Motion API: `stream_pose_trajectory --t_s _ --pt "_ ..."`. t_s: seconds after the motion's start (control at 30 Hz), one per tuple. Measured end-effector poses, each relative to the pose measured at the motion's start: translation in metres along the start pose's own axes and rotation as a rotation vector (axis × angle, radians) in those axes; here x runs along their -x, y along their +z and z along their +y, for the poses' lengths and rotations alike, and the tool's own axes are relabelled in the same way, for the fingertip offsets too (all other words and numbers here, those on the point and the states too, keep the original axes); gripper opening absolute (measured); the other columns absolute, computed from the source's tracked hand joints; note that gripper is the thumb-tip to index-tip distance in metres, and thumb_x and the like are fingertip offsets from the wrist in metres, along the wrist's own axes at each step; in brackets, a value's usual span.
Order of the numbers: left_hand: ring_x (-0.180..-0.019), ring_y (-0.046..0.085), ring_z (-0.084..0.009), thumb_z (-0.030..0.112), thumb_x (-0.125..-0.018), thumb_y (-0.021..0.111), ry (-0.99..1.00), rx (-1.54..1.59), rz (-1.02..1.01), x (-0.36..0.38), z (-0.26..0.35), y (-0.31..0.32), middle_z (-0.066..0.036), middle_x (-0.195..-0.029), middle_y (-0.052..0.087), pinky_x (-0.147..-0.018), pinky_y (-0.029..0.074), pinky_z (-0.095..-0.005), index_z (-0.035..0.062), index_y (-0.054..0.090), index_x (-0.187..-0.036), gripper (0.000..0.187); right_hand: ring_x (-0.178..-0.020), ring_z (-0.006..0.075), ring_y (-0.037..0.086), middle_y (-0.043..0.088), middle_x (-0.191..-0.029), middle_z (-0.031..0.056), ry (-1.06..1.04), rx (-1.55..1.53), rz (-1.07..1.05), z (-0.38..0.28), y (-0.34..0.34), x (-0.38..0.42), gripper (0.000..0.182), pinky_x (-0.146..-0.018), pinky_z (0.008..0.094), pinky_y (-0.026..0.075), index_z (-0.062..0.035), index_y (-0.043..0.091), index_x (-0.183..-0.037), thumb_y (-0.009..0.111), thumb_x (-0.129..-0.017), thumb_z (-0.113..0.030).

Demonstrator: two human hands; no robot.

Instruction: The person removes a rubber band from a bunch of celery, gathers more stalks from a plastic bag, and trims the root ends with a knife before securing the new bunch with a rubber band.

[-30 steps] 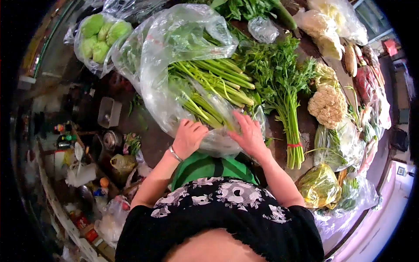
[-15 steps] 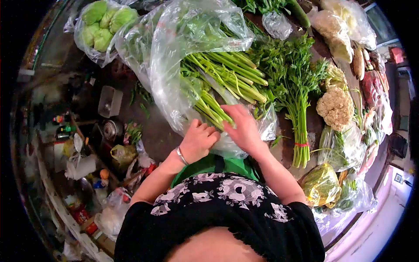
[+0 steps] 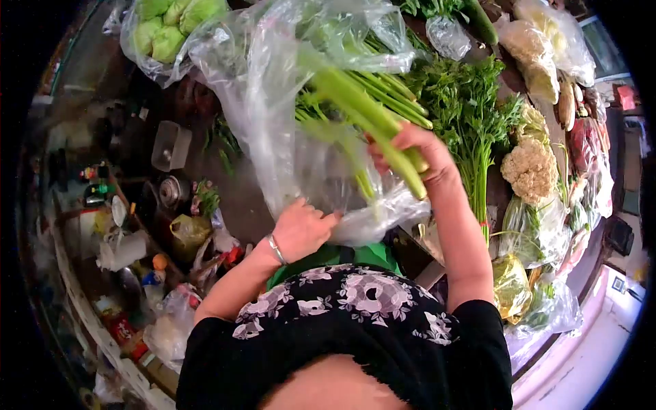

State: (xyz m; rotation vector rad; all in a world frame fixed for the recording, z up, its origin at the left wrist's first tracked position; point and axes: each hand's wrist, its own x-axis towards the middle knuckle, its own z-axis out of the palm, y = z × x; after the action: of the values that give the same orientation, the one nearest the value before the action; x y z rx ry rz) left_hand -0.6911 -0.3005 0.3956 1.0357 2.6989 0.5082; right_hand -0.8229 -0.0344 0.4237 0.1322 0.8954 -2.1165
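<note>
My right hand [image 3: 422, 152] is closed around several green celery stalks [image 3: 362, 106], lifted at a slant over the bag, their cut ends toward me and slightly blurred. A large clear plastic bag [image 3: 263, 130] lies open across the table, and my left hand [image 3: 304, 227] pinches its near edge. More celery [image 3: 393, 96] lies inside the bag, behind the held stalks. One thin stalk [image 3: 361, 174] hangs below my right hand, blurred. Just right of that hand lies a leafy bunch of celery [image 3: 465, 116] tied with a red band.
Bagged green cabbages [image 3: 167, 41] sit at the far left. A cauliflower [image 3: 529, 171], a yellow bag [image 3: 511, 287] and other bagged vegetables line the right side. On the left are a clear plastic container [image 3: 171, 145], a metal pot [image 3: 174, 191] and cluttered shelves.
My right hand has moved up and to the right, raising celery stalks out of the bag. My left hand stays at the bag's near edge, slightly lower.
</note>
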Motion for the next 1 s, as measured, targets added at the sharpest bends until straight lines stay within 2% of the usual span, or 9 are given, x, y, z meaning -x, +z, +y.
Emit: stream_pose_trajectory --t_s 0.07,0.2,0.4,0.47,0.6,0.63,0.8,0.9,1.0 --pt "-0.072 0.065 -0.0251 0.019 -0.082 0.065 0.073 -0.117 -0.175 -0.002 -0.001 0.003 -0.005 -0.072 0.065 -0.079 0.042 -0.0395 0.0120 0.068 -0.110 0.029 -0.079 0.0221 0.062 0.062 -0.096 0.0144 -0.039 -0.093 -0.023 -0.013 0.005 0.006 0.054 -0.070 0.0332 0.055 0.0077 0.052 -0.125 0.065 -0.079 -0.017" --pt "-0.070 0.065 -0.0251 0.021 -0.084 0.063 0.081 -0.051 -0.123 -0.009 -0.001 0.006 -0.006 -0.071 0.065 -0.079 0.042 -0.0400 0.0124 0.067 -0.103 0.021 -0.088 0.0171 0.066 0.068 -0.103 0.0108 -0.066 0.921 0.203 0.023 -0.028 -0.006 0.048 -0.077 0.0320 0.055 0.0001 0.057 -0.125 0.072 -0.084 -0.020" --pt "-0.075 0.065 -0.0284 0.026 -0.089 0.064 -0.050 0.007 -0.192 -0.011 0.004 0.002 -0.007 -0.072 0.064 -0.079 0.046 -0.0434 0.0124 0.067 -0.113 0.028 -0.103 0.0428 0.062 0.061 -0.112 0.0244 -0.156 1.627 0.446 0.125 -0.017 0.002 0.059 -0.086 0.0499 0.052 -0.0027 0.051 -0.129 0.076 -0.078 -0.022" --pt "-0.079 0.065 -0.0319 0.026 -0.091 0.064 -0.240 0.166 -0.184 -0.010 0.001 -0.012 -0.010 -0.076 0.065 -0.080 0.047 -0.0452 0.0114 0.063 -0.123 0.035 -0.104 0.0421 0.061 0.059 -0.114 0.0230 -0.154 1.718 0.558 0.133 -0.015 0.000 0.059 -0.085 0.0496 0.052 -0.0041 0.048 -0.130 0.075 -0.080 -0.022" --pt "-0.088 0.064 -0.0426 0.023 -0.095 0.063 -0.576 0.366 0.150 0.008 -0.031 -0.002 -0.022 -0.099 0.066 -0.082 0.052 -0.0475 0.0122 0.045 -0.148 0.058 -0.100 0.0433 0.065 0.063 -0.107 0.0223 -0.177 1.605 0.635 0.126 -0.022 0.004 0.056 -0.082 0.0520 0.055 -0.0037 0.049 -0.127 0.074 -0.078 -0.015" --pt "-0.100 0.062 -0.0486 0.018 -0.092 0.064 -0.561 0.295 0.083 0.008 -0.037 0.000 -0.032 -0.124 0.057 -0.087 0.052 -0.0510 0.0149 0.034 -0.154 0.069 -0.099 0.0426 0.066 0.066 -0.105 0.0228 -0.108 1.591 0.582 0.118 -0.026 0.002 0.055 -0.082 0.0507 0.055 -0.0030 0.053 -0.124 0.075 -0.076 -0.018" --pt "-0.094 0.064 -0.0468 0.021 -0.091 0.065 -0.480 0.071 -0.132 -0.005 -0.027 0.012 -0.031 -0.119 0.058 -0.084 0.054 -0.0507 0.0160 0.026 -0.158 0.078 -0.089 0.0325 0.071 0.073 -0.098 0.0197 -0.163 1.514 0.492 0.101 -0.049 -0.007 0.053 -0.080 0.0424 0.057 -0.0009 0.064 -0.118 0.077 -0.073 -0.025" --pt "-0.094 0.065 -0.0475 0.021 -0.090 0.065 -0.532 0.129 -0.312 -0.007 -0.028 0.014 -0.032 -0.122 0.058 -0.085 0.055 -0.0506 0.0171 0.023 -0.159 0.081 -0.081 0.0147 0.064 0.072 -0.094 0.0101 0.157 0.813 0.329 0.082 -0.060 -0.006 0.050 -0.076 0.0308 0.052 0.0012 0.067 -0.120 0.075 -0.075 -0.019" --pt "-0.092 0.067 -0.0469 0.019 -0.089 0.064 -0.548 0.007 -0.410 -0.003 -0.017 0.009 -0.031 -0.120 0.059 -0.083 0.055 -0.0511 0.0142 0.020 -0.159 0.083 -0.083 0.0165 0.065 0.072 -0.095 0.0095 0.025 0.491 0.282 0.068 -0.067 -0.001 0.043 -0.076 0.0299 0.051 0.0020 0.067 -0.116 0.073 -0.077 -0.014"
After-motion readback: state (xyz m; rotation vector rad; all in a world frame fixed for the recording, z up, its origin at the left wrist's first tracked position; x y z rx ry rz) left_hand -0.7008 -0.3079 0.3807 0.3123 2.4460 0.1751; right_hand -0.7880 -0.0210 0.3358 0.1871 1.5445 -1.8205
